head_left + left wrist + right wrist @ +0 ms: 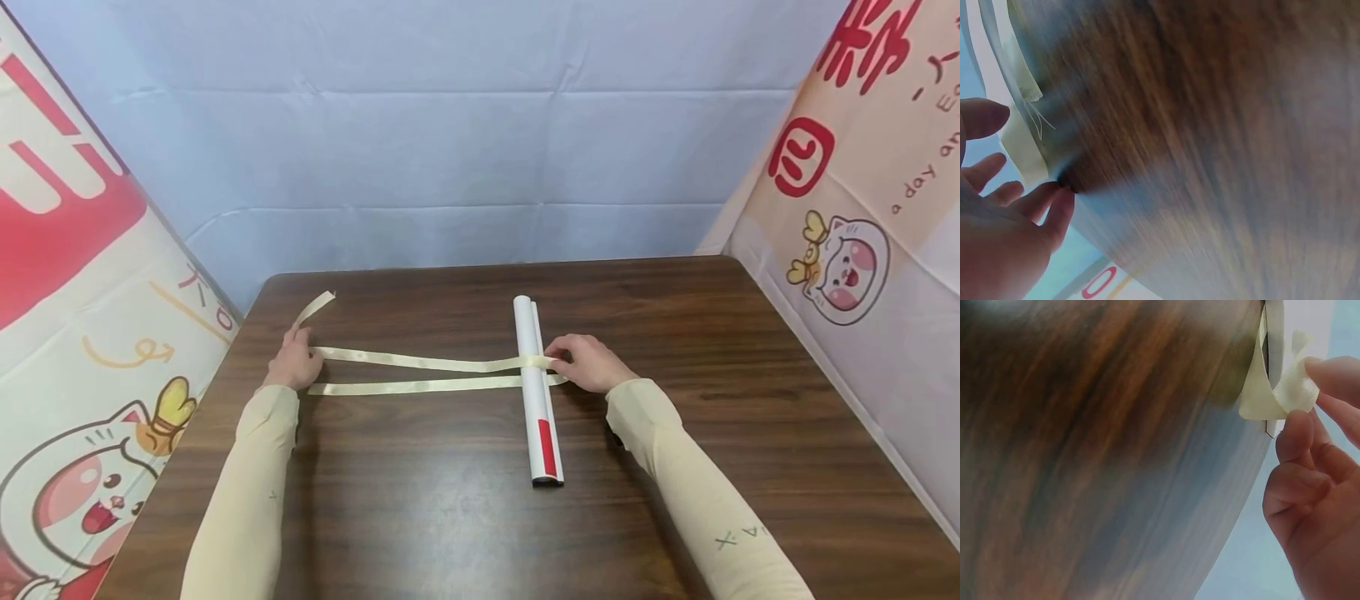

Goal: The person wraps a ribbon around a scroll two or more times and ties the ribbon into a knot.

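A long cream ribbon (pixel 420 361) lies on the table in two near-parallel strands. One strand crosses over a slim white roll (pixel 530 400) with a red patch and a dark end; the other passes beneath it. Beyond the roll, my right hand (pixel 592 363) pinches the looped ribbon (pixel 1297 390) between thumb and fingers. At the far left, my left hand (pixel 292 362) touches the ribbon's strand near its loose end. In the left wrist view its fingertips (pixel 1063 194) rest at the ribbon (pixel 1029 156) on the tabletop, the thumb held apart from them.
The dark wood table (pixel 420 525) has a rounded far edge. A pale blue cloth (pixel 450 150) hangs behind it. Printed cartoon cloths (pixel 97 467) stand along the left and right sides.
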{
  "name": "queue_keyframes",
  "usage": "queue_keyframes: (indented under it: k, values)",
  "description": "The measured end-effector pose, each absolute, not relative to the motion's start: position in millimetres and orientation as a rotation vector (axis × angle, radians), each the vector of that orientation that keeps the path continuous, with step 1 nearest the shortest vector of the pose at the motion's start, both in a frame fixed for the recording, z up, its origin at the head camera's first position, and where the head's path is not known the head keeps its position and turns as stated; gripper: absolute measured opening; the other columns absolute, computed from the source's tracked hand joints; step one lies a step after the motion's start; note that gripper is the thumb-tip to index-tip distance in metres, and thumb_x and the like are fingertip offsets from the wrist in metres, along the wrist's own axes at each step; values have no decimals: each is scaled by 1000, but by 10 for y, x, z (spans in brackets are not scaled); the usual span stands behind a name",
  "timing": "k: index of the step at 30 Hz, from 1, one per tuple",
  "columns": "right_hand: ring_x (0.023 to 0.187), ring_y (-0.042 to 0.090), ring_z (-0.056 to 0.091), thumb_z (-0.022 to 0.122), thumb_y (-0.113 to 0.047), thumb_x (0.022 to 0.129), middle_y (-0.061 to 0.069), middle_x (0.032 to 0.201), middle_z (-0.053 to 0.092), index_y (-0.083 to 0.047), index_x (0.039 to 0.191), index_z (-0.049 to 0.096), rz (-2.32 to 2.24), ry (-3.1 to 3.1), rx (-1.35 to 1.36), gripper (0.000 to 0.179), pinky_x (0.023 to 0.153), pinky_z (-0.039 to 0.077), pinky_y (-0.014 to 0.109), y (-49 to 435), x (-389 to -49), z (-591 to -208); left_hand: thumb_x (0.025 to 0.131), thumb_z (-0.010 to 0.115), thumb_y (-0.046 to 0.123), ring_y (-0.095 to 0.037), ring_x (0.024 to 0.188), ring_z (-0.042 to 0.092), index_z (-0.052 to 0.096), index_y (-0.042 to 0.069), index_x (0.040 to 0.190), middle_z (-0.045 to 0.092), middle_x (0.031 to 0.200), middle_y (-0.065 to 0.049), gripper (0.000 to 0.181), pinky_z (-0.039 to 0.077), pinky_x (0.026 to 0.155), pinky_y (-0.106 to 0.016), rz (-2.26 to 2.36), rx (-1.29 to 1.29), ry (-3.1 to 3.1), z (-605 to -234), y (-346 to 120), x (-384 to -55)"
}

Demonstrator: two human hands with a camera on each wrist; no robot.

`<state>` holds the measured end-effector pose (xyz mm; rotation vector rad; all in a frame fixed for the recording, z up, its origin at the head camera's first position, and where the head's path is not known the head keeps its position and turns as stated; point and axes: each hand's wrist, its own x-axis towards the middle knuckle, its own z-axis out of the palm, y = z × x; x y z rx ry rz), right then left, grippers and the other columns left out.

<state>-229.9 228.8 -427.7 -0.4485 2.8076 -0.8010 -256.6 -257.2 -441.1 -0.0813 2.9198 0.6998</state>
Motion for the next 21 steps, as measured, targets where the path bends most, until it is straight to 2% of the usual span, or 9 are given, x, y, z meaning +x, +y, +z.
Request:
queue_keyframes:
  k: [2, 4, 6, 8, 11, 16, 21]
  values:
    - [83, 19, 55, 64, -18, 92, 5, 98, 67, -10, 109, 69, -809, 2805, -451, 19, 77, 46, 34, 2292, -2299, -4280, 90, 35, 15, -51, 118, 47, 22, -7, 147, 6, 155, -30, 62, 36, 98, -65, 722, -79, 2934, -4404, -2579, -2553]
    - [82, 18, 55, 64, -18, 92, 5, 98, 67, -10, 109, 69, -816, 2805, -454, 19, 76, 46, 34, 2295, -2295, -4286, 90, 38, 15, -45, 96, 56, 22, -6, 147, 7, 152, -31, 62, 45, 86, -57, 741, -94, 2940, -4398, -2578, -2537]
    - [81, 18, 54, 64, -18, 92, 5, 98, 67, -9, 109, 69, -821, 2809, -464, 19, 74, 45, 33, 2298, -2294, -4299, 91, 40, 16, -36, 78, 55, 22, -5, 147, 7, 150, -31, 63, 48, 75, -48, 760, -118, 2937, -4395, -2579, -2519]
    - [80, 18, 54, 64, -17, 92, 6, 98, 67, -9, 108, 69, -830, 2813, -478, 19, 73, 45, 33, 2299, -2291, -4303, 91, 41, 16, -32, 71, 54, 22, -5, 147, 8, 147, -32, 63, 48, 69, -44, 765, -134, 2937, -4385, -2578, -2508]
    - [81, 18, 55, 64, -18, 92, 5, 97, 68, -9, 107, 70, -836, 2826, -497, 18, 75, 45, 33, 2305, -2292, -4311, 92, 43, 17, -33, 71, 55, 24, -5, 146, 10, 144, -34, 61, 49, 71, -45, 762, -144, 2942, -4382, -2588, -2494]
    - [91, 19, 60, 60, -29, 95, 4, 100, 69, -11, 107, 70, -868, 2843, -480, 24, 83, 48, 39, 2311, -2289, -4305, 94, 46, 19, -46, 88, 58, 31, -5, 140, 14, 141, -34, 55, 48, 84, -56, 760, -145, 2947, -4404, -2618, -2473]
    - [104, 27, 62, 52, -40, 98, 10, 111, 69, -10, 113, 69, -888, 2897, -386, 37, 89, 48, 48, 2335, -2289, -4283, 92, 49, 19, -50, 92, 58, 40, -7, 127, 23, 132, -35, 45, 48, 82, -56, 718, -165, 3008, -4349, -2649, -2444]
